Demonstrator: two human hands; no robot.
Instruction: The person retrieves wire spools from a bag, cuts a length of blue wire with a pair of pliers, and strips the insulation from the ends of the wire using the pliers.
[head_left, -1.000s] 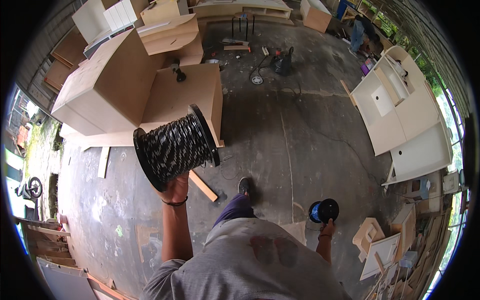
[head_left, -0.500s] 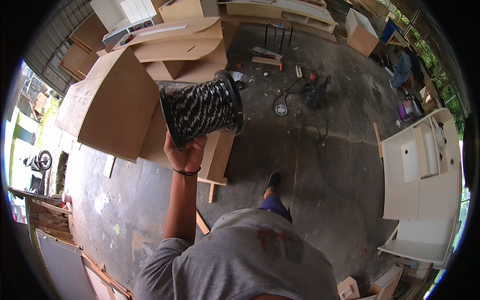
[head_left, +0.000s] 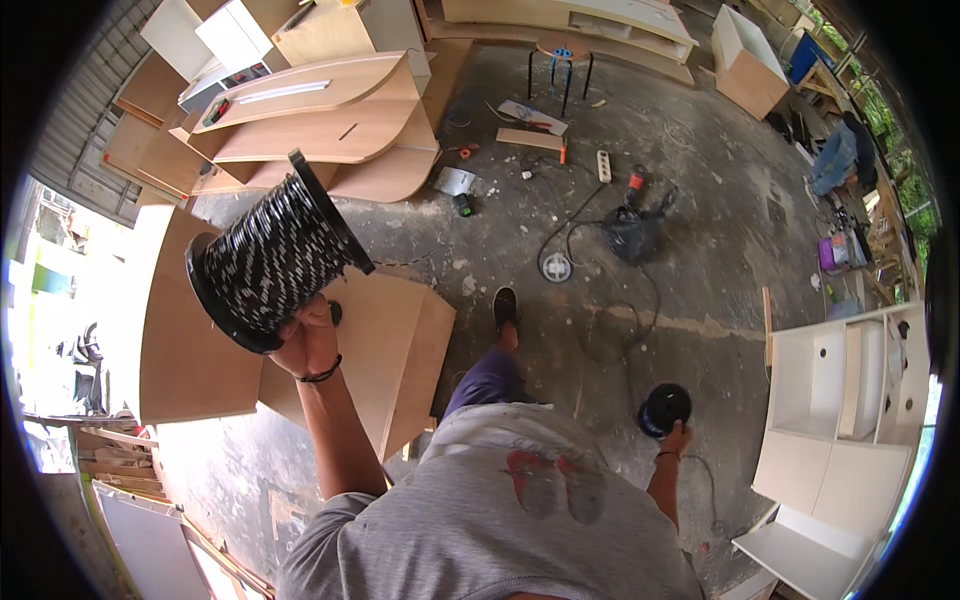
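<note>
- Two spools appear in the head view: the large spool (head_left: 275, 260), wound in black and white, tilts above the left hand (head_left: 308, 338), which holds it from beneath; the small spool (head_left: 665, 408), dark, sits in the right hand (head_left: 677, 440), well apart.
- Left hand: closed about the underside near one flange, its grip partly hidden. If the weight lies off-centre, as the tilt suggests, the large spool could tip or roll out.
- Large spool: overlaps the box (head_left: 385, 335) in view, though the gap cannot be told. A low swing might knock a flange against the wood.
- Right hand: closed at the edge of the small spool, the far fingers unseen. A one-sided hold could let it twist free and drop to the floor (head_left: 570, 345).
- Shoe (head_left: 506, 305): set forward, with a looped cable (head_left: 657, 300) ahead and to its right. With both hands full, a step that way risks a snag and stumble.
</note>
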